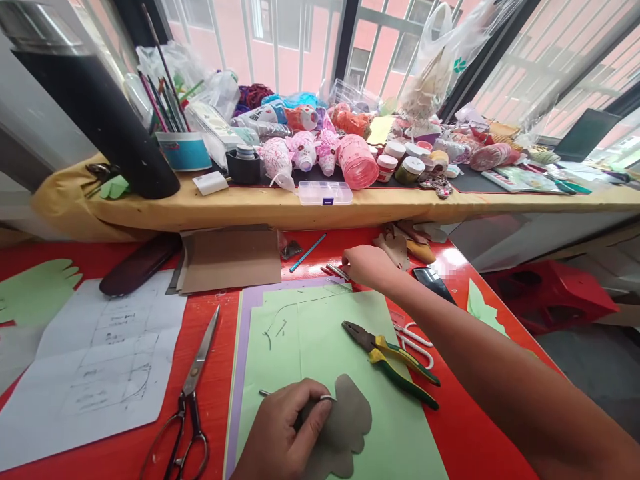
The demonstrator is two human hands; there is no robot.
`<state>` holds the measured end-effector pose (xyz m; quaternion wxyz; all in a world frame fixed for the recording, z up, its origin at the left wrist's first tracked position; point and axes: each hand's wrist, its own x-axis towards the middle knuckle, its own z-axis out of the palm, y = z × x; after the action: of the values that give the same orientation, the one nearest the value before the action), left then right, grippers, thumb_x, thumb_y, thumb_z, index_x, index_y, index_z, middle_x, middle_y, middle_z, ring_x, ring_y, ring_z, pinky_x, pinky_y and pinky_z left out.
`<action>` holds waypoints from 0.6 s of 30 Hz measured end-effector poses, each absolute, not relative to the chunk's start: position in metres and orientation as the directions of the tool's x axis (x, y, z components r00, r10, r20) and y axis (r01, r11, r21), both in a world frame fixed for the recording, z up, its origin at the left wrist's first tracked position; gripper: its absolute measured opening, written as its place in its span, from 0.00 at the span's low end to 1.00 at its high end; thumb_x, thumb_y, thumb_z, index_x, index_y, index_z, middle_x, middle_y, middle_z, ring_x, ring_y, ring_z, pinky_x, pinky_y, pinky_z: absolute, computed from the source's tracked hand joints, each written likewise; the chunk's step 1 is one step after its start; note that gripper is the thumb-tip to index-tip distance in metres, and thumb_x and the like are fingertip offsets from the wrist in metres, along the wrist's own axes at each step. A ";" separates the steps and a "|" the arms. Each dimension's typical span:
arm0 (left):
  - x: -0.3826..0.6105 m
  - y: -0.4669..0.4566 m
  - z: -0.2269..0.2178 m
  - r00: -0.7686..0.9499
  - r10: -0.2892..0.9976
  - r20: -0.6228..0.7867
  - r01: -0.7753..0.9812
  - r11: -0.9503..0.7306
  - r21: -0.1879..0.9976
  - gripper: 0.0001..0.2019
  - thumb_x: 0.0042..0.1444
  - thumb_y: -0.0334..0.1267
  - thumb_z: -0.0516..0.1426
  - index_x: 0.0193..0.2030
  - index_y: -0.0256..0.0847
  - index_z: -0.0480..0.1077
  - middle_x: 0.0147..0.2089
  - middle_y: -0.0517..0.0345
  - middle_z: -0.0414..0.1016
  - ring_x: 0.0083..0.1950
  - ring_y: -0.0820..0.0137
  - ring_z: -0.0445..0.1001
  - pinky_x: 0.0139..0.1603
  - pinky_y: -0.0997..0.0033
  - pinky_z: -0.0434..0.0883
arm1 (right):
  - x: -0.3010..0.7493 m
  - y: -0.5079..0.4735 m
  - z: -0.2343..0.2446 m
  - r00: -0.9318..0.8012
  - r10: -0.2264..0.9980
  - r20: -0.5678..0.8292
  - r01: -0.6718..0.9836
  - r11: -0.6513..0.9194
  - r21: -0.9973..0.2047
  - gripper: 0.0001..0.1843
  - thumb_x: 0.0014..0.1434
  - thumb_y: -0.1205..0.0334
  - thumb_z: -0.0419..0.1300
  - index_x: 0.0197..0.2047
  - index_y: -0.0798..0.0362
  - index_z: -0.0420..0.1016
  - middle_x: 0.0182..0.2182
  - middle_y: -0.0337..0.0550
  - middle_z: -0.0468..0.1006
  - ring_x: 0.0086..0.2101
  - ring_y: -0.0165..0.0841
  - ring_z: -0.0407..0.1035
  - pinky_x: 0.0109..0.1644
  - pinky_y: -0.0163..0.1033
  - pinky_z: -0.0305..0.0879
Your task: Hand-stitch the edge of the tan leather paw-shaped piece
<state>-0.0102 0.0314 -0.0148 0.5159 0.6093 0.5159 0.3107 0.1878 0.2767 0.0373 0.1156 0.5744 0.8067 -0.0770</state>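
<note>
Although writing shows in several places, little of it can be read: the white sheet (pixel 115 373) bears pencil-like lines and rows of marks too faint to make out, and the lettering on the booklet (pixel 525 179) and the labels on the lidded jars (pixel 386 169) are too small. A green leaf emblem stands out on the translucent plastic bag (pixel 433 70) by the window.

The grey scalloped cutout (pixel 353 410), flat, matt and lobed along its right edge, is over the near part of the green card (pixel 330 333). The person's left hand (pixel 295 427) grips its left side, thumb pressed towards the curled forefinger; a slim rod end (pixel 264 393) pokes out beyond the knuckles. The right hand (pixel 367 267) is near a metallic tool (pixel 337 272) beyond the card; its fingertips are hidden, so its grip cannot be told. Yellow-and-green-handled pliers (pixel 377 350) lie right of the cutout, tailor's shears (pixel 193 380) left of the card.
</note>
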 end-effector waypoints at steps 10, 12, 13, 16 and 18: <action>-0.009 0.031 -0.015 0.288 0.943 -0.166 0.309 0.073 0.948 0.16 0.69 0.52 0.52 0.38 0.46 0.74 0.34 0.57 0.79 0.35 0.65 0.75 0.37 0.70 0.68 | 0.184 0.267 0.036 -0.352 0.879 -0.320 0.926 0.378 0.020 0.08 0.61 0.66 0.62 0.42 0.54 0.83 0.37 0.58 0.84 0.40 0.48 0.78 0.40 0.42 0.64; -0.009 0.031 -0.014 0.288 0.942 -0.175 0.313 0.080 0.946 0.17 0.69 0.53 0.52 0.38 0.45 0.74 0.33 0.56 0.78 0.34 0.65 0.75 0.36 0.70 0.67 | 0.181 0.266 0.034 -0.353 0.878 -0.323 0.926 0.377 0.012 0.07 0.61 0.67 0.62 0.39 0.55 0.83 0.36 0.59 0.84 0.40 0.49 0.78 0.39 0.42 0.64; -0.009 0.031 -0.013 0.288 0.941 -0.180 0.317 0.084 0.945 0.17 0.69 0.53 0.52 0.38 0.45 0.74 0.32 0.56 0.77 0.34 0.64 0.74 0.36 0.70 0.67 | 0.179 0.266 0.033 -0.350 0.880 -0.322 0.928 0.371 0.005 0.07 0.60 0.67 0.62 0.37 0.55 0.82 0.36 0.59 0.84 0.40 0.49 0.78 0.39 0.42 0.64; -0.008 0.032 -0.012 0.281 0.941 -0.187 0.327 0.090 0.941 0.18 0.69 0.54 0.51 0.38 0.45 0.74 0.32 0.56 0.76 0.34 0.64 0.73 0.36 0.69 0.67 | 0.177 0.268 0.030 -0.327 0.895 -0.304 0.943 0.331 -0.039 0.05 0.58 0.65 0.63 0.34 0.56 0.81 0.34 0.59 0.83 0.39 0.49 0.78 0.39 0.42 0.63; -0.007 0.032 -0.012 0.277 0.942 -0.190 0.325 0.094 0.941 0.19 0.69 0.55 0.52 0.38 0.44 0.73 0.32 0.56 0.76 0.34 0.64 0.73 0.36 0.69 0.66 | 0.180 0.269 0.030 -0.302 0.914 -0.270 0.953 0.289 -0.087 0.04 0.57 0.64 0.64 0.33 0.55 0.80 0.33 0.57 0.83 0.38 0.48 0.78 0.38 0.41 0.63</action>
<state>-0.0075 0.0317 -0.0118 0.5222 0.6046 0.5239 0.2953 0.1798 0.2691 0.0295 0.0840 0.5849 0.7984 -0.1161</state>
